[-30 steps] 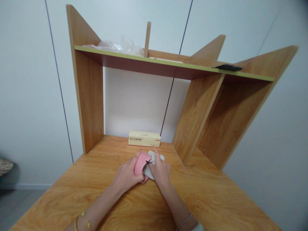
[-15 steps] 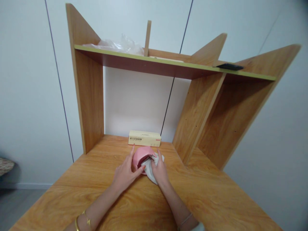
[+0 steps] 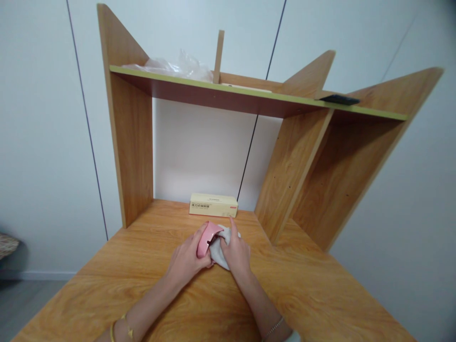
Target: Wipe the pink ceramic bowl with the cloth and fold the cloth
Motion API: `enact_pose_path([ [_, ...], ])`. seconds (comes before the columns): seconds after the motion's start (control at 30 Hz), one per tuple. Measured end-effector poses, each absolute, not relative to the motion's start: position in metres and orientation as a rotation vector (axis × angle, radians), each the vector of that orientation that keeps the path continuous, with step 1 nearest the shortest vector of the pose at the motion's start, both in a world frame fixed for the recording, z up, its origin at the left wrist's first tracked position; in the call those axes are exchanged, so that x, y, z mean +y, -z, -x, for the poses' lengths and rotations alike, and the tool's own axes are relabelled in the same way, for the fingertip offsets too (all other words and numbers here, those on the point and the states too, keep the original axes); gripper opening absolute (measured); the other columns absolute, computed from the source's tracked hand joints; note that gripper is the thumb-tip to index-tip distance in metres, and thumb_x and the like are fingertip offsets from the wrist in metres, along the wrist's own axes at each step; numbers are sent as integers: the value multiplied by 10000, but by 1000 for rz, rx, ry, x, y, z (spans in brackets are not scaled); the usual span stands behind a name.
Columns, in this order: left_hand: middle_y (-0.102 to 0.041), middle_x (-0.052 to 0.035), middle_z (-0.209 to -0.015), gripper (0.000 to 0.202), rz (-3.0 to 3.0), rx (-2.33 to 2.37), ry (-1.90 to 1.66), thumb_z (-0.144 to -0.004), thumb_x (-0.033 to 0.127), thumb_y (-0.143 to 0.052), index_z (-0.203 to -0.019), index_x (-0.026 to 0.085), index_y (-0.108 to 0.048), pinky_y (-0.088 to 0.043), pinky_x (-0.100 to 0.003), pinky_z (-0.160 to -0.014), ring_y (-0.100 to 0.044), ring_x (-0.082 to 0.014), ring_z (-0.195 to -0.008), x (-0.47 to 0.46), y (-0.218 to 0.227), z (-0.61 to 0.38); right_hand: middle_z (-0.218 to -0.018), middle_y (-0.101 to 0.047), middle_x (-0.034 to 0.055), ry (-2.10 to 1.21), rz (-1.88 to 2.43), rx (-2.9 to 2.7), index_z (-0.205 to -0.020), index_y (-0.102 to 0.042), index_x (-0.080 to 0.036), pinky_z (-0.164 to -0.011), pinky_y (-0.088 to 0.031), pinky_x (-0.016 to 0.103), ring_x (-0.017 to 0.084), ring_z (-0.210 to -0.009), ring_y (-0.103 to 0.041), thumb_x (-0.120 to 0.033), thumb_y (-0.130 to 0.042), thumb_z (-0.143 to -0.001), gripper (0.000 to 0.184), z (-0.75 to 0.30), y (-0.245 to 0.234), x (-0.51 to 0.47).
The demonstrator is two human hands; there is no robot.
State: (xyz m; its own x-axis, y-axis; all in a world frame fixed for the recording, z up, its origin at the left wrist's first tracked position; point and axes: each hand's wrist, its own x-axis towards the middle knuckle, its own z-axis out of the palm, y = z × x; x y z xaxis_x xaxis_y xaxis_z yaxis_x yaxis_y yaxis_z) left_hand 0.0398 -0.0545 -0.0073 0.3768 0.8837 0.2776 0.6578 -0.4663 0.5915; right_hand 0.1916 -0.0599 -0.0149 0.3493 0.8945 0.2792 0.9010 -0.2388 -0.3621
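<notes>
My left hand (image 3: 188,256) is wrapped round the left side of a glossy pink hollow object (image 3: 208,239) with a curved wall and a small dark notch in its rim. Its exact kind I cannot make out. My right hand (image 3: 235,251) pinches a pale grey-white cloth (image 3: 220,256), with the index finger stretched forward. The cloth is pressed against the open side of the pink object and partly hides its inside. Both are held low over the wooden desk (image 3: 142,280).
A long cream box (image 3: 213,205) with dark printed characters lies behind my hands. Above it runs a shelf (image 3: 249,92) with clear plastic bags (image 3: 181,66) and a dark flat item (image 3: 340,99). An upright wooden divider (image 3: 295,171) stands to the right.
The pink object has been turned and tilted, so its rim notch now shows. My left hand has gone from spread fingers to a closed grip. The cloth has shifted slightly left.
</notes>
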Motion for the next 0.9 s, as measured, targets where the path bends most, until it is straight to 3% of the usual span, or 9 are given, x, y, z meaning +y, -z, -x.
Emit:
enact_pose_path([
  [0.17, -531, -40, -1174, 711, -2294, 1328, -805, -694, 319, -539, -1329, 291, -222, -402, -308, -805, -527, -232, -1013, -57, 7, -43, -903, -646, 85, -149, 2209, -1532, -1343, -168, -155, -658, -399, 279, 223, -835, -605, -352, -467, -765, 681, -193, 18, -57],
  [0.33, -504, -38, -1208, 759, -2295, 1359, -760, -666, 314, -568, -1332, 300, -204, -406, -301, -798, -526, -235, -1019, -59, 5, -46, -828, -650, 57, 73, 2148, -1576, -1362, -98, -181, -663, -383, 283, 206, -776, -609, -277, -415, -793, 658, -193, 13, -59],
  [0.53, -521, -29, -1182, 757, -2369, 1396, -683, -686, 311, -544, -1341, 315, -165, -406, -295, -786, -549, -235, -981, -60, 4, -46, -871, -649, 73, 9, 2166, -1601, -1343, -187, -169, -628, -379, 276, 220, -788, -602, -291, -431, -781, 625, -197, 17, -58],
  [0.7, -539, -40, -1159, 730, -2418, 1396, -677, -698, 372, -535, -1337, 313, -189, -421, -296, -752, -569, -242, -939, -63, 4, -47, -859, -641, 52, 232, 1992, -1709, -1363, -99, -195, -662, -371, 274, 209, -791, -589, -188, -421, -759, 685, -197, 12, -63],
  [0.9, -527, -36, -1183, 701, -2482, 1346, -718, -703, 440, -530, -1322, 339, -218, -432, -335, -729, -578, -270, -920, -62, 5, -45, -935, -633, 49, -35, 1939, -1635, -1356, -143, -224, -669, -385, 255, 201, -833, -585, -137, -452, -701, 730, -204, 19, -59],
])
